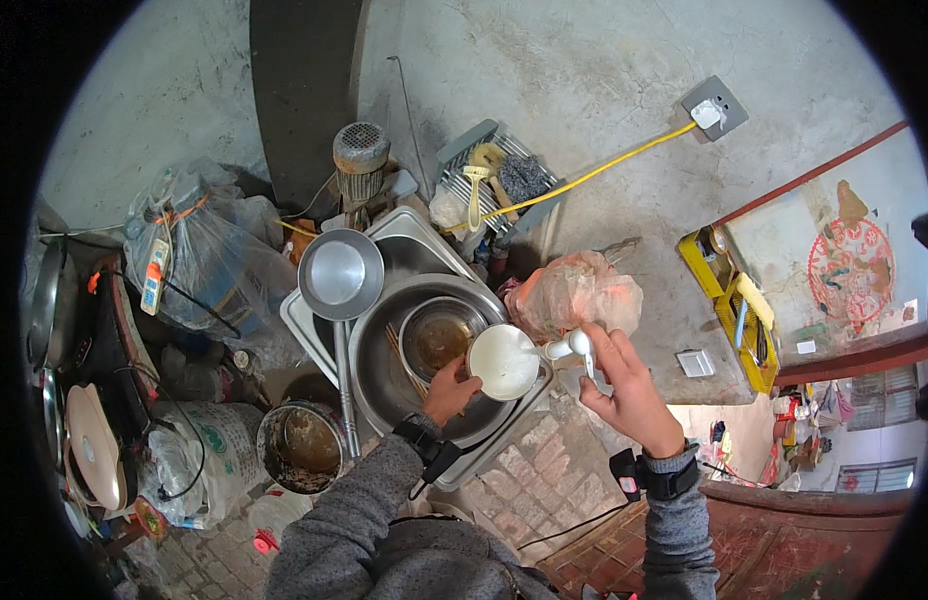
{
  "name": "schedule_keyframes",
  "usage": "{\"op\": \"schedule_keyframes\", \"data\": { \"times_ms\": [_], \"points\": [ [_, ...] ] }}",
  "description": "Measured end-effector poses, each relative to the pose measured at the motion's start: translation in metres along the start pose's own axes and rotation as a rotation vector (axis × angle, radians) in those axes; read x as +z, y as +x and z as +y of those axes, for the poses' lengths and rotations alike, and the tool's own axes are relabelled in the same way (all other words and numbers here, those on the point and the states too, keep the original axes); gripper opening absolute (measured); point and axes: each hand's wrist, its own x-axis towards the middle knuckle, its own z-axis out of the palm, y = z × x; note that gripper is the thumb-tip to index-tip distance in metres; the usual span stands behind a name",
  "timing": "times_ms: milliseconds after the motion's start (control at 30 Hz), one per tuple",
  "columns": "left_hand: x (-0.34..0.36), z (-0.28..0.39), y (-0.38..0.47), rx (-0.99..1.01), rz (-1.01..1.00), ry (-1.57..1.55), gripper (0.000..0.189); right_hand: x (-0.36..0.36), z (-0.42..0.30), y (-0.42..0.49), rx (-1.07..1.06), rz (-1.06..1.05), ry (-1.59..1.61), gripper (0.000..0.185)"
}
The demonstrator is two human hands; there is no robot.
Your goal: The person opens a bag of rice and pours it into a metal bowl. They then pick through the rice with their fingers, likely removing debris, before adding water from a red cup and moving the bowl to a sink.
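My left hand [449, 391] grips the near-left rim of a white bowl [503, 363], tilted under the spout of a white plastic tap [567, 346]. Whitish liquid or wet glare shows inside the bowl; I cannot tell which. On the tap's lever is my right hand [630, 391], thumb and fingers around it. Below the bowl, a large steel basin [371, 375] rests in the metal sink [475, 471]. It holds a smaller steel bowl [443, 334] of brownish water and wooden chopsticks [395, 345], partly hidden by that bowl and my hand.
A long-handled metal ladle [340, 274] lies across the sink's left side. A wall rack [501, 184] carries brushes and a scourer. A plastic bag [576, 292] bulges behind the tap. A sooty pot [302, 448] stands at lower left. A yellow cable [606, 174] runs to a wall socket [715, 109].
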Motion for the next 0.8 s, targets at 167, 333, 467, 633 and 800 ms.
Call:
{"op": "schedule_keyframes", "data": {
  "times_ms": [167, 333, 467, 633, 800],
  "points": [
    [0.006, -0.003, 0.0, -0.017, 0.051, 0.018, 0.055, -0.006, 0.0, -0.002, -0.049, -0.079, -0.046, 0.068],
    [0.005, -0.007, -0.001, -0.054, 0.02, 0.025, 0.056, -0.012, 0.0, -0.004, -0.058, -0.156, -0.048, 0.069],
    [0.006, -0.017, 0.001, -0.086, 0.025, 0.03, 0.056, -0.016, 0.001, -0.004, -0.096, -0.192, -0.04, 0.07],
    [0.007, -0.032, 0.007, -0.09, 0.031, -0.006, 0.059, -0.019, 0.003, -0.003, -0.071, -0.249, -0.028, 0.069],
    [0.009, -0.037, 0.007, -0.09, 0.054, -0.004, 0.062, -0.02, 0.003, -0.003, -0.097, -0.239, -0.04, 0.068]
  ]
}}
